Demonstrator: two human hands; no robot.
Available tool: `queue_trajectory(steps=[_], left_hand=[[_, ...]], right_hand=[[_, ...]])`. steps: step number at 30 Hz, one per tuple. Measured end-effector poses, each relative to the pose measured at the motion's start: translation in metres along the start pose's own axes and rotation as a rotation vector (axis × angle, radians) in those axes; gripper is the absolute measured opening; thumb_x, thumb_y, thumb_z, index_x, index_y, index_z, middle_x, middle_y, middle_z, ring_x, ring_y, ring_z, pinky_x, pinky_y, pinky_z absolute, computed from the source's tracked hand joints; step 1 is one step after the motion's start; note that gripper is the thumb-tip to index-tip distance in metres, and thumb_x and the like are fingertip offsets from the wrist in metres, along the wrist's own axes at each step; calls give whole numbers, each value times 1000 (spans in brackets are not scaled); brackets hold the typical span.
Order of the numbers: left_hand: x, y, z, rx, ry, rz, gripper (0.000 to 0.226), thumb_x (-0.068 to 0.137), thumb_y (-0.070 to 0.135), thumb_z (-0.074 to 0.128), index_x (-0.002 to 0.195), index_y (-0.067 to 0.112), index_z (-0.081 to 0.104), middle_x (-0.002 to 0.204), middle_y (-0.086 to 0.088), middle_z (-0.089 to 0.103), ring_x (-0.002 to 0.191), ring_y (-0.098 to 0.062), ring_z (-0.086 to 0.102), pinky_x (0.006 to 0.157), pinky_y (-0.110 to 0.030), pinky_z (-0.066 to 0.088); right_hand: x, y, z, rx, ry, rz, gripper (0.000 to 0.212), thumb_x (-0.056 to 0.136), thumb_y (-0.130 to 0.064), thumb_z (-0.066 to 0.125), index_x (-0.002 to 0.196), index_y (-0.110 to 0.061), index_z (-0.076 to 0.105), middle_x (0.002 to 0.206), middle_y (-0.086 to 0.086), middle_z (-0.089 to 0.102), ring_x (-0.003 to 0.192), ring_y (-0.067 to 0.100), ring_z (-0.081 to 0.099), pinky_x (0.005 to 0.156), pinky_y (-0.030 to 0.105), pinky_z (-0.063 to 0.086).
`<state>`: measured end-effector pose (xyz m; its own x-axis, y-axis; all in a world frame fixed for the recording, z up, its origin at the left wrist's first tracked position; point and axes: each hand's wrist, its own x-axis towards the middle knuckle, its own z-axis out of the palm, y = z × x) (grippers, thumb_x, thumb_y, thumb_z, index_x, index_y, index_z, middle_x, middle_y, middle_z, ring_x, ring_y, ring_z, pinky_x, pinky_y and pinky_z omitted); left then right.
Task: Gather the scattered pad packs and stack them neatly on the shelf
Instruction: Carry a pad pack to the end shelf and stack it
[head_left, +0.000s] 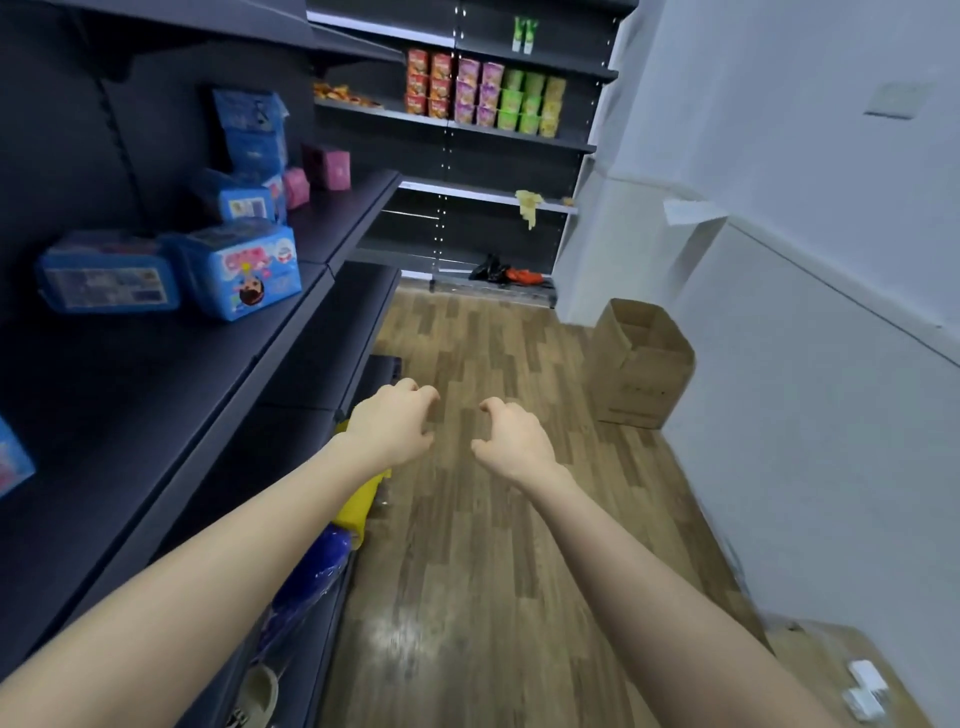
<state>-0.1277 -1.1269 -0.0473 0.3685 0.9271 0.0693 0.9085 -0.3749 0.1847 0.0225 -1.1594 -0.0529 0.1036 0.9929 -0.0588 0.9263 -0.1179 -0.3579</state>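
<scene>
Dark shelf (156, 374), two pink packs (328, 166).

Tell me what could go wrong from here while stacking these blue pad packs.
The cartoon-face pack lies tilted near the front edge of the shelf; a nudge may knock it off. The tall blue stack further back looks uneven, so adding packs might topple it.

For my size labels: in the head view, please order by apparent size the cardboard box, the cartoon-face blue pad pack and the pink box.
1. cardboard box
2. cartoon-face blue pad pack
3. pink box, though it stands farther from the camera, so its true size is unsure.
</scene>
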Motion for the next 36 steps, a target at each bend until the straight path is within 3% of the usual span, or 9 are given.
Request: queue_trajectory(steps=[15,27,36], left_hand=[[150,-18,50,-9,-171,-1,48,89,29,52,134,22,40,128,-5,45,116,-26,48,83,-36,45],[346,16,41,-53,-84,-42,47,87,30,54,132,21,43,124,-3,47,112,-25,50,85,-37,48],[418,8,53,33,-143,-107,47,87,29,54,131,20,43,124,-5,45,113,-27,47,85,-39,48]], right_hand=[[148,48,1,-50,-60,79,46,88,-22,53,132,-12,43,127,13,49,120,33,45,97,39,42],[327,117,-67,-73,-29,-25,48,88,-22,51,134,-11,43,125,14,51,117,33,48,94,41,44],[411,134,-70,-96,-82,-99,48,89,-22,51,135,-13,42,128,13,50,120,34,46,96,40,42]])
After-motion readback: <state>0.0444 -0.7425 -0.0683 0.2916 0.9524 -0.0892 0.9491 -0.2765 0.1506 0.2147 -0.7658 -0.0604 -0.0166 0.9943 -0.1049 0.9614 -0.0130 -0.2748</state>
